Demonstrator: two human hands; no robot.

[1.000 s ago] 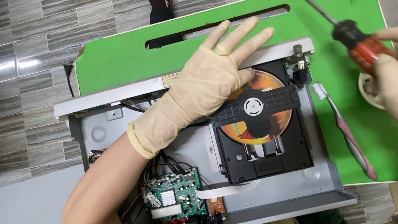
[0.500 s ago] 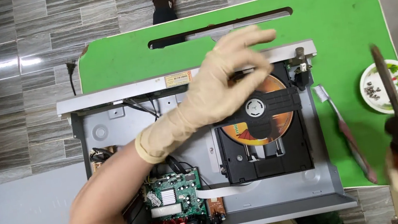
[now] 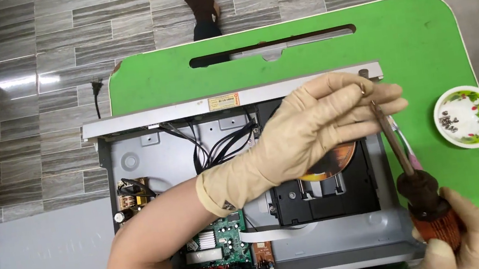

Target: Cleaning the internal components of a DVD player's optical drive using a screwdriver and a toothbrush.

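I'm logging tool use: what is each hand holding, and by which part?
The right hand grips the screwdriver by its reddish handle. The left hand holds nothing; it rests on the disc drive.

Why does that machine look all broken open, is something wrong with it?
The disc player has no lid, so its green circuit board and black wires are bare. Its grey cover lies on the floor beside it. Loose screws sit in a small bowl. Nothing looks spilled or cracked.
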